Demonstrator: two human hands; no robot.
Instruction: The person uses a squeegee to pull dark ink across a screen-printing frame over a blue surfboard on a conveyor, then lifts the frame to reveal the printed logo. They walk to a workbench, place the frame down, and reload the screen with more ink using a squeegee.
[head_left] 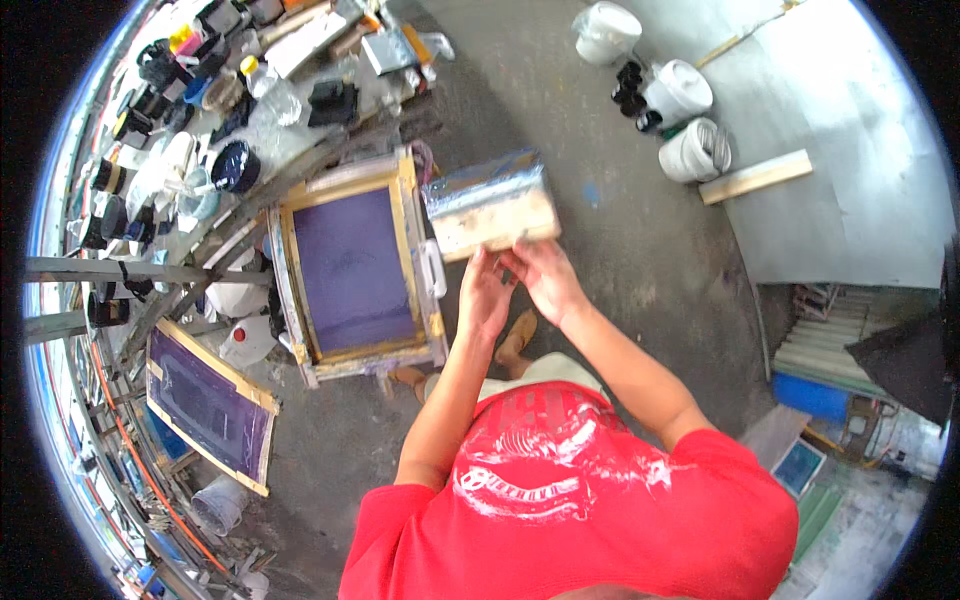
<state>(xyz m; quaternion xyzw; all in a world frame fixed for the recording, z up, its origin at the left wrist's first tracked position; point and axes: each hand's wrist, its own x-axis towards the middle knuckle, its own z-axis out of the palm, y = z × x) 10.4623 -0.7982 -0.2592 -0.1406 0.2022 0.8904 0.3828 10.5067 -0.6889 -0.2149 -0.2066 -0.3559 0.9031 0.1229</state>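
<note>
In front of my body I hold up a wide squeegee point(497, 217), with a pale wooden handle toward me and a dark, blue-smeared blade on the far side. My right hand point(548, 283) grips the handle's near edge right of its middle, thumb and fingers closed on it. Beside it, my left hand point(486, 300) pinches the same edge; its fingertips are partly hidden. Just left of the squeegee lies a wood-framed printing screen point(355, 270) with purple mesh, a white handle point(432, 268) on its right side.
A second purple screen point(212, 400) leans at the lower left. At the upper left a crowded bench carries an ink tub point(235, 166), a clear bottle point(275, 90) and several containers. White buckets point(680, 92) stand at the upper right near a wooden plank point(757, 177).
</note>
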